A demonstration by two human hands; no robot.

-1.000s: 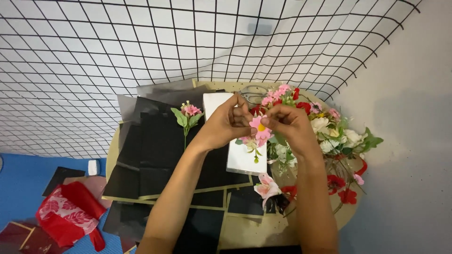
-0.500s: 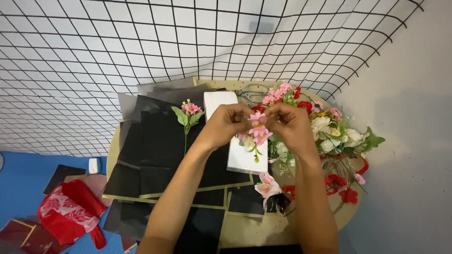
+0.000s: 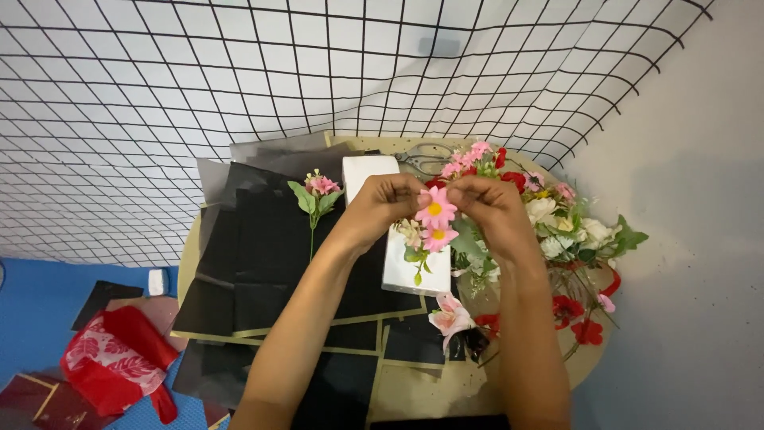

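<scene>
Left hand [image 3: 380,209] and right hand [image 3: 487,209] raised together above the round desk [image 3: 414,390], fingertips pinched shut on a sprig of pink daisies [image 3: 435,219]. Each grip closed on the sprig from its own side; exact hold point on the stem hidden, probably just behind the top bloom. Sprig hanging over a white block [image 3: 415,267]. Black paper sheets [image 3: 263,263] spread at left, single pink-flower stem [image 3: 316,199] lying on them. Heap of mixed artificial flowers [image 3: 569,231] at right. Scissors [image 3: 426,159] at far edge. Wire grid [image 3: 318,72] behind.
</scene>
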